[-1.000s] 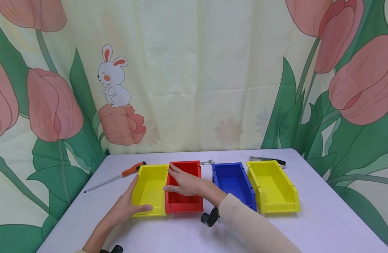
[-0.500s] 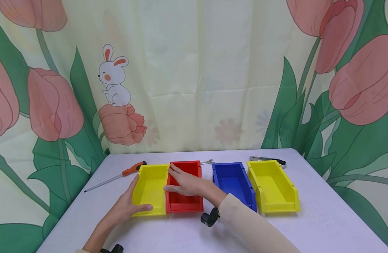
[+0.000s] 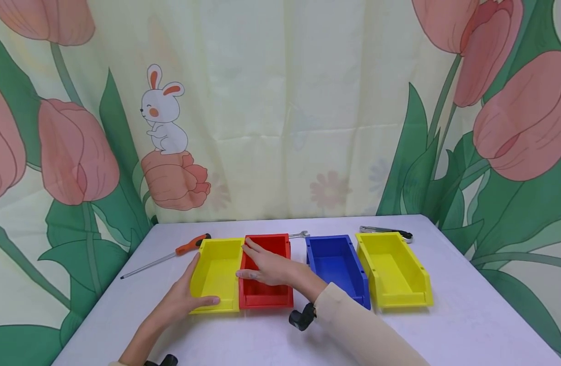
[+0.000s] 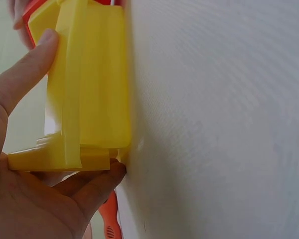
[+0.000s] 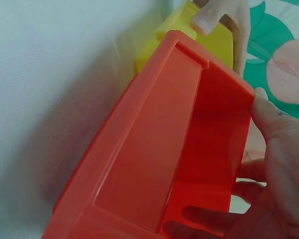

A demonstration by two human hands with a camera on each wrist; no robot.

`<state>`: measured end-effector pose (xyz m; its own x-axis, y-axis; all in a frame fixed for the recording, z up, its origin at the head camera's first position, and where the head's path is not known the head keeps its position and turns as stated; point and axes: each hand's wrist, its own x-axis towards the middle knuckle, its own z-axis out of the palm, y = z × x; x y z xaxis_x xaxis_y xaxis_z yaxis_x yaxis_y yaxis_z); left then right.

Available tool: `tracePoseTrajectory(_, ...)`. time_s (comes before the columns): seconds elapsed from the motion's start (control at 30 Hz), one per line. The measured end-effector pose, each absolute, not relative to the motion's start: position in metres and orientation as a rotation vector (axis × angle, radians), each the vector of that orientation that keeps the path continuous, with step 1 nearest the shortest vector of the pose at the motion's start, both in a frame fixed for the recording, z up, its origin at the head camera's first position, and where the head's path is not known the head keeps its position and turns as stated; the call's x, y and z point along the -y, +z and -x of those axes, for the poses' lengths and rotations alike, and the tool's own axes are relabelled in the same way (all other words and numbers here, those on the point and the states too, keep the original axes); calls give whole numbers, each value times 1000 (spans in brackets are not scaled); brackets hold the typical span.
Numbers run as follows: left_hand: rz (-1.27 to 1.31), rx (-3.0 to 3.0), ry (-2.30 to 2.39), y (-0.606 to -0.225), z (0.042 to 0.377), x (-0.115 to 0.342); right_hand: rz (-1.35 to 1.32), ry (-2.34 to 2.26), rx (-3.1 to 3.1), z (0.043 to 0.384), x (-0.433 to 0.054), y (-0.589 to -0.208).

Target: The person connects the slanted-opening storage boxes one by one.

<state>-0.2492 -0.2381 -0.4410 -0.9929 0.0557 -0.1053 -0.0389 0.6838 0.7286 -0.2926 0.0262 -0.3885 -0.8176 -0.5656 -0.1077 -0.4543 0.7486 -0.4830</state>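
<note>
Left fingers (image 3: 193, 269) grip yellow bin (image 3: 222, 274); right fingers (image 3: 258, 254), extended, touch red bin (image 3: 266, 299)

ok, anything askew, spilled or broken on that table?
No spill or damage visible. Only the spacing looks odd: the red bin sits snug beside the left yellow bin, but a strip of table separates it from the blue bin.
</note>
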Motion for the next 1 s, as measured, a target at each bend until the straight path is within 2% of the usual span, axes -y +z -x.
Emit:
tracePoseTrajectory(0.77, -8, -2768, 1205, -442, 246, 242, 800, -663, -2755, 290, -22, -396)
tracePoseTrajectory(1.0, -45, -2811, 1171, -440, 249, 240, 867, -943, -2814, 285, -56, -380)
